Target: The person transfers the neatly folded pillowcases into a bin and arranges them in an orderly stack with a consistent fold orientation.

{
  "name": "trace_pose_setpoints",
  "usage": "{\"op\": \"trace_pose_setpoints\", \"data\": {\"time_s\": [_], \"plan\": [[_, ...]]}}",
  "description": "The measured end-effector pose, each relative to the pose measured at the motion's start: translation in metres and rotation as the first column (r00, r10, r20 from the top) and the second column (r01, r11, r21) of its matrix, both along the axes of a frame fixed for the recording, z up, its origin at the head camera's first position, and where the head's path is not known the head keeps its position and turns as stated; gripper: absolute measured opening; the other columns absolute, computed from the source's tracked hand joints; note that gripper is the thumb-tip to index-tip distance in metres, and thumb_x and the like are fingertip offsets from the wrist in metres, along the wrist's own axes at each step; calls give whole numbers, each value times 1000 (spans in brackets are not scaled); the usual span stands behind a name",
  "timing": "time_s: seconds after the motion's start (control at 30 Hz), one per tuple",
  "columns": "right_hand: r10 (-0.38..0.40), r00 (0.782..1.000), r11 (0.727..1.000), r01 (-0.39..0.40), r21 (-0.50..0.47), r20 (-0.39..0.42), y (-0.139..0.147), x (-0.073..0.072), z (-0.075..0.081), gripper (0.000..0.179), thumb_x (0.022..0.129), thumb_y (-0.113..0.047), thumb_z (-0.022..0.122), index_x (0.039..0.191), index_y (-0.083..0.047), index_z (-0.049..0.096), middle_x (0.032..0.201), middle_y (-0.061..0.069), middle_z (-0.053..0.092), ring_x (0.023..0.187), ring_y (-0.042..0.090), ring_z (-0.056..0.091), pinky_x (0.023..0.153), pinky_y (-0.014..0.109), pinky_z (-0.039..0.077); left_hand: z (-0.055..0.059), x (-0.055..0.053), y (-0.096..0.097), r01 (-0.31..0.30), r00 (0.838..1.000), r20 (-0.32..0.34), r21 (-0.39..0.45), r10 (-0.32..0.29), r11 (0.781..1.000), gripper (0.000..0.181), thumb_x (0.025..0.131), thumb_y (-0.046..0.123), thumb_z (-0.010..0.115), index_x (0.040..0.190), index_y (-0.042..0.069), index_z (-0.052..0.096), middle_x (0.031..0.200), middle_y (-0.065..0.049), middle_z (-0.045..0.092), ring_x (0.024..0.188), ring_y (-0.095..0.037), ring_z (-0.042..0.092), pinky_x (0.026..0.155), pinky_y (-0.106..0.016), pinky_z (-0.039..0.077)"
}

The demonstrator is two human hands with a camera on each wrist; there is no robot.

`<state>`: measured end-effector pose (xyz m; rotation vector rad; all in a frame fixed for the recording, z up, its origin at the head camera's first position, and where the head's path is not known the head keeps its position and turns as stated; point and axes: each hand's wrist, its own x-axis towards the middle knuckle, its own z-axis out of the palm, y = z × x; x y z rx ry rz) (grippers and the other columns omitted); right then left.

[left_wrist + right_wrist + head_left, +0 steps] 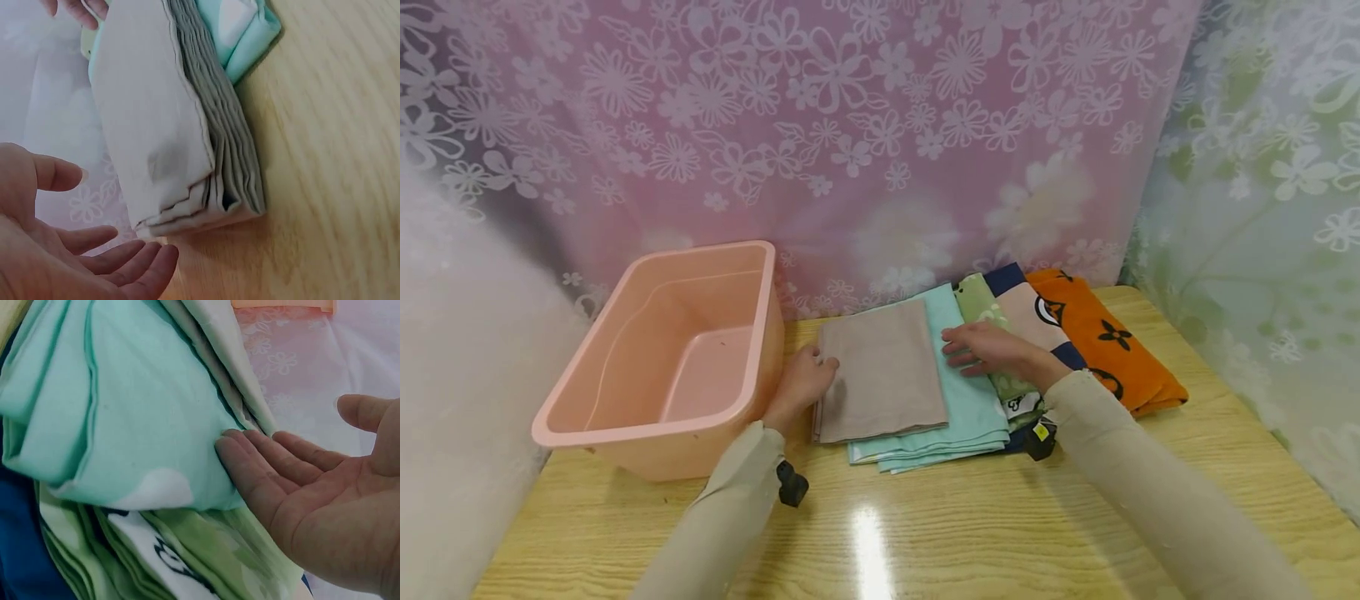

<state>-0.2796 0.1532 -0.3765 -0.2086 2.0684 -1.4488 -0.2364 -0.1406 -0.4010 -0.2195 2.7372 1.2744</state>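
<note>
Wooden table [985, 533], floral curtain [850, 167] behind. Folding looks done; grey cloth [880, 375] lies partly atop mint cloth [951, 396], none lifted. Left hand [803, 382] at grey's left edge, right hand [992, 350] by mint; fingers loose, neither gripping. Fingertip contact unclear; green cloth [976, 300] partly hidden under mint.
</note>
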Motion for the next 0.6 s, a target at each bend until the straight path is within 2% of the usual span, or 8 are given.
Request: {"op": "trace_pose_setpoints", "data": {"time_s": [0.1, 0.17, 0.3, 0.47, 0.6], "plan": [[-13, 1000, 1000, 13, 7, 7, -5, -1, -2, 58, 103, -32, 41, 146, 5, 29, 143, 25, 39, 126, 36, 45, 99, 44, 42, -2, -2, -3, -23, 1000, 15, -11, 23, 1000, 47, 95, 26, 49, 126, -10, 46, 118, -22, 53, 100, -33, 52, 87, -42, 46], [-23, 1000, 1000, 23, 6, 19, -7, -1, -4, 58, 103, -32, 41, 145, 5, 29, 142, 25, 40, 125, 35, 47, 98, 43, 43, -5, -3, -4, -28, 999, 29, -30, 28, 999, 39, 95, 26, 48, 113, -8, 52, 100, -17, 55, 86, -29, 52, 73, -36, 46], [-19, 999, 1000, 19, 5, 46, -10, 0, -6, 60, 103, -35, 39, 146, 6, 27, 143, 24, 39, 122, 33, 50, 95, 41, 45, -10, -5, -6, -42, 998, 35, -54, 44, 998, 26, 93, 23, 45, 85, -1, 52, 75, -8, 43, 64, -23, 44, 52, -29, 34], [-80, 993, 997, 81, -1, 84, -13, 2, -7, 63, 102, -36, 41, 144, 9, 26, 142, 25, 40, 116, 32, 55, 92, 40, 48, -15, -8, -7, -49, 998, 26, -84, 52, 995, 28, 90, 21, 44, 67, 6, 45, 65, -5, 37, 55, -22, 40, 46, -28, 31], [-132, 985, 991, 134, -14, 109, -17, 0, -12, 63, 101, -32, 45, 144, 9, 26, 141, 26, 40, 113, 33, 57, 89, 39, 49, -17, -11, -6, -76, 995, 61, -75, 81, 994, 26, 90, 21, 46, 73, 2, 51, 69, -7, 41, 61, -24, 45, 49, -29, 35]]}}
